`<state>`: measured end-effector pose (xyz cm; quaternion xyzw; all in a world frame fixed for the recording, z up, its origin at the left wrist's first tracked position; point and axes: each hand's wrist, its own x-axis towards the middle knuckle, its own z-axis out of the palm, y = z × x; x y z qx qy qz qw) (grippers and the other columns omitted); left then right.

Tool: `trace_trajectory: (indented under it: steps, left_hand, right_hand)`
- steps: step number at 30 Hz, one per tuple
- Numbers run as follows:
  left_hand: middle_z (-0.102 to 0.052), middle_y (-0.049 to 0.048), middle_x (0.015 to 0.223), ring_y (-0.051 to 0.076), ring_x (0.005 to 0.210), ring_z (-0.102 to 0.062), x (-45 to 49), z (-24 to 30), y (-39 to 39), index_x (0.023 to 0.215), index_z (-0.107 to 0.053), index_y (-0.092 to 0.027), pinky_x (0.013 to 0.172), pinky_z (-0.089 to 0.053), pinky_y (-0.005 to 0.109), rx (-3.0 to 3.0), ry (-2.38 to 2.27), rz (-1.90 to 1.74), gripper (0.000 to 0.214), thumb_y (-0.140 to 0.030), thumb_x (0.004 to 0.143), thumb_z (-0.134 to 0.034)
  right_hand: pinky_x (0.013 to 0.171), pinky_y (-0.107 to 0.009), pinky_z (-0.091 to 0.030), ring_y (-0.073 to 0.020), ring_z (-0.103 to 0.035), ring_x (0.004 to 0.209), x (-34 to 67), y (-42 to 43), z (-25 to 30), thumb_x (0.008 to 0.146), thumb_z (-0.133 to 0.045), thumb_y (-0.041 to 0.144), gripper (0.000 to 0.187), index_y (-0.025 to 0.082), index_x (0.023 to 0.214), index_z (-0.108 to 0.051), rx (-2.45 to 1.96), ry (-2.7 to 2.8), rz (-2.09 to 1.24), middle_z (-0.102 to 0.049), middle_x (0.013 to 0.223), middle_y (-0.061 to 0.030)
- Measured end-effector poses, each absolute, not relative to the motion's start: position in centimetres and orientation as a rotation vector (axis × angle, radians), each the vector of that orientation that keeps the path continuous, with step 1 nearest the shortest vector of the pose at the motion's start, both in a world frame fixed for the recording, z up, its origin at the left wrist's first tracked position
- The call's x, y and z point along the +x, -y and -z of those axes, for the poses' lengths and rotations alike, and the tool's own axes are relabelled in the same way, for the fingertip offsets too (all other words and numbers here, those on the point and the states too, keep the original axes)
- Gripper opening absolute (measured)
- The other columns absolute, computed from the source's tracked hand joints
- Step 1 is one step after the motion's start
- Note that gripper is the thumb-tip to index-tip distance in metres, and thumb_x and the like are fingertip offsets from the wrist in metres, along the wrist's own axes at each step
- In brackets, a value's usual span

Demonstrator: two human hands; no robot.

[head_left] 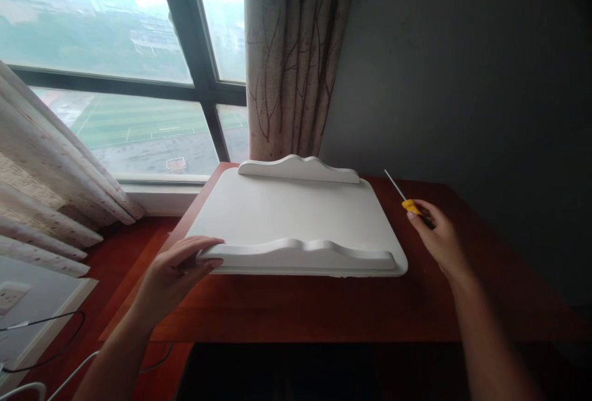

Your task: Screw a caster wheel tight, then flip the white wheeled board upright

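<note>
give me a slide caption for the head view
Left hand grips a white wavy-railed board on a red-brown wooden table; right hand holds a yellow-handled screwdriver.

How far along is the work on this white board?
Seemingly done: the far wavy rail and near wavy rail both stand on the white board. In hand: the left hand grips the near rail's end; the right hand holds a yellow-handled screwdriver beside the board, off it. Left: no screws show, so fastening cannot be judged.
</note>
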<state>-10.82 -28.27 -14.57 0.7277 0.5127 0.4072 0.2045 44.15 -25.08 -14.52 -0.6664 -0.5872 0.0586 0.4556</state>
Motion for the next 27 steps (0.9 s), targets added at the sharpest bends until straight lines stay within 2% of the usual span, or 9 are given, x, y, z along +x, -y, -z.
trace_trajectory:
  steps: [3, 6, 9, 13, 23, 27]
  left_hand:
    - [-0.074, 0.0050, 0.102, 0.019, 0.090, -0.068, -10.7, 14.6, 28.3, 0.108, -0.074, -0.022, 0.077, -0.056, 0.024, 2.040, -1.424, -1.143, 0.034, -0.044, 0.082, -0.077]
    - [-0.074, 0.0049, 0.102, 0.019, 0.092, -0.069, -10.6, 14.4, 28.3, 0.107, -0.074, -0.022, 0.078, -0.056, 0.024, 2.049, -1.418, -1.160, 0.034, -0.043, 0.081, -0.078]
    - [-0.074, 0.0047, 0.102, 0.019, 0.090, -0.069, -10.5, 14.3, 28.4, 0.107, -0.075, -0.022, 0.077, -0.056, 0.024, 2.054, -1.405, -1.174, 0.033, -0.042, 0.081, -0.078]
    - [-0.074, 0.0040, 0.103, 0.019, 0.091, -0.069, -10.5, 14.6, 28.3, 0.108, -0.074, -0.024, 0.078, -0.056, 0.025, 2.064, -1.411, -1.189, 0.032, -0.041, 0.081, -0.078]
    - [-0.073, 0.0040, 0.107, 0.021, 0.095, -0.069, -10.9, 15.3, 28.3, 0.110, -0.074, -0.025, 0.084, -0.057, 0.028, 2.077, -1.445, -1.175, 0.034, -0.043, 0.082, -0.077]
    - [-0.074, 0.0037, 0.106, 0.020, 0.094, -0.070, -10.8, 15.5, 28.3, 0.110, -0.074, -0.026, 0.081, -0.057, 0.027, 2.084, -1.449, -1.204, 0.034, -0.045, 0.082, -0.077]
  right_hand:
    - [0.095, -0.040, -0.053, -0.0256, -0.065, 0.114, 39.6, 23.7, 12.6, 0.091, -0.061, 0.039, 0.044, 0.023, 0.132, -0.061, -1.512, 1.621, -0.453, -0.070, 0.124, -0.0109]
    - [0.099, -0.039, -0.051, -0.0239, -0.066, 0.113, 35.2, 22.6, 10.6, 0.090, -0.061, 0.031, 0.042, 0.024, 0.131, -0.062, -1.493, 1.839, -0.609, -0.071, 0.120, -0.0083]
    - [0.102, -0.038, -0.048, -0.0227, -0.064, 0.116, 31.7, 21.5, 9.2, 0.091, -0.057, 0.023, 0.042, 0.025, 0.132, -0.062, -1.409, 2.074, -0.627, -0.069, 0.125, -0.0067]
    - [0.106, -0.038, -0.045, -0.0233, -0.059, 0.123, 28.6, 20.2, 9.3, 0.095, -0.049, 0.018, 0.042, 0.022, 0.135, -0.059, -1.311, 2.286, -0.559, -0.064, 0.133, -0.0098]
    - [0.100, -0.037, -0.043, -0.0230, -0.058, 0.112, 26.8, 19.3, 10.9, 0.094, -0.051, 0.010, 0.040, 0.019, 0.132, -0.059, -1.389, 2.446, -0.348, -0.066, 0.116, -0.0105]
    - [0.099, -0.036, -0.044, -0.0232, -0.058, 0.110, 26.8, 19.4, 11.0, 0.091, -0.056, 0.012, 0.039, 0.018, 0.129, -0.061, -1.380, 2.433, -0.355, -0.065, 0.114, -0.0102]
